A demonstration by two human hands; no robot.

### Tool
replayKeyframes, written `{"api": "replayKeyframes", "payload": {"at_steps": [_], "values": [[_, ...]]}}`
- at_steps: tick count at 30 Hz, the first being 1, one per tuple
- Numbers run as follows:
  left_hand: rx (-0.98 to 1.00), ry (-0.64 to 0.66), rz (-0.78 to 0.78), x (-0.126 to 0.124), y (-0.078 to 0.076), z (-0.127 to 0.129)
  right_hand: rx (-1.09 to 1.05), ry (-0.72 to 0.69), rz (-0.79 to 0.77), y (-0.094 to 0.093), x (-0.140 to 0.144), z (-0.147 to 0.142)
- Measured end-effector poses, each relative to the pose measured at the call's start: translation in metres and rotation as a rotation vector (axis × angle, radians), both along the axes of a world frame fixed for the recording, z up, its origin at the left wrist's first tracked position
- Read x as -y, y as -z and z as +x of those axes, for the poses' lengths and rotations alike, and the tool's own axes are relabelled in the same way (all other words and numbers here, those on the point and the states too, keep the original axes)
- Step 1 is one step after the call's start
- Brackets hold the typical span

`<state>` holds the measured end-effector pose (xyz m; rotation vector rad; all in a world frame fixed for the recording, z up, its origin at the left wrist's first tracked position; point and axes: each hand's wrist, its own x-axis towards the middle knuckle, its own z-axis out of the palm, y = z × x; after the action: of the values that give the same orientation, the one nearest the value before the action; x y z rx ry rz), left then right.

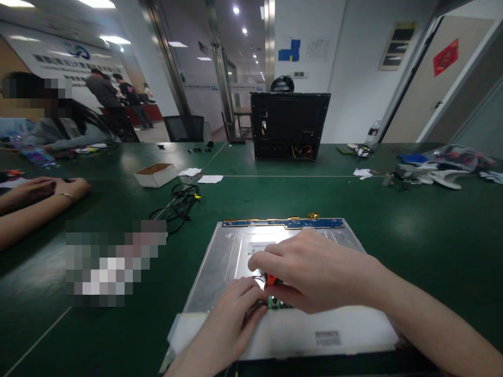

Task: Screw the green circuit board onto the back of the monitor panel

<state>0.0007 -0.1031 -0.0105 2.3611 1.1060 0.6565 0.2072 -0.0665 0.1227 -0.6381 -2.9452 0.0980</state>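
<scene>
Thin, stiff, fragile metal-backed panel (236, 251); best held by edges. Left hand (231, 314) and right hand (310, 272), at six o'clock, pinching small orange-green part (272, 280).

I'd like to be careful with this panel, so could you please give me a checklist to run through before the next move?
1. Metal-backed display panel lies flat on the green table: ok.
2. Left hand and right hand both at the small orange part: ok.
3. Grip on the part secure: cannot tell, fingers hide it.
4. Blue circuit strip along the far edge is untouched: ok.
5. Black cable bundle lies apart from the panel: ok.
</scene>
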Motion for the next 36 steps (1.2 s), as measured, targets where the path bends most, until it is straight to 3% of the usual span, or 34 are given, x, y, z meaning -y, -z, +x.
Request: {"api": "replayKeyframes", "payload": {"at_steps": [10, 16, 24, 36], "values": [[-0.007, -0.015, -0.004, 0.0011, 0.0009, -0.0014, -0.002, -0.068, -0.034, -0.0016, 0.0023, 0.0015], [0.033, -0.008, 0.049, 0.0014, 0.0019, -0.0006, -0.001, -0.017, 0.061, 0.0020, 0.0033, 0.0002], [0.029, -0.018, 0.066, 0.0007, 0.0006, 0.0017, -0.024, -0.038, -0.023, -0.0019, 0.0068, 0.0014], [0.014, -0.014, 0.053, 0.0012, 0.0054, 0.0001, -0.024, -0.043, 0.029, 0.0010, 0.0053, 0.0009]]}}
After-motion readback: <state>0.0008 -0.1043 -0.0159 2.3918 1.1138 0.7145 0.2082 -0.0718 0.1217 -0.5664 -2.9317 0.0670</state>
